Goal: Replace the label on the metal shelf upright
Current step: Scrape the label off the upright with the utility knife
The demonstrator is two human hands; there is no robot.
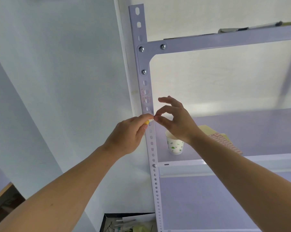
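Fingers (141, 129) of the left hand (129, 133) are curled tight round a small yellow-handled tool (147, 122), its tip pointing right across the face of the metal upright (141, 61); from my end I cannot make out what kind of blade it carries. On the right hand (176, 121) the thumb and forefinger are pressed together on a pale scrap (151, 120) just at the tool's tip, too small for me to identify; the other three fingers are lifted and spread apart. Both hands meet in front of the upright, right at its right edge; the left comes in from the wall side, the right from the shelf side.

Just above the hands I see a patch of reddish label residue (146, 96) on the upright, speckled around two of its slots; higher up, a corner bracket (143, 59) is fixed with three screws.

On the shelf board (251, 126) behind the right wrist stands a paper cup (174, 145) with green leaf print, upright; near it, to the right, lies a sheet of small red labels (225, 143) on yellow paper, partly hidden by the forearm. Below, by the foot of the upright, a dark box (108, 220) holds mixed clutter.
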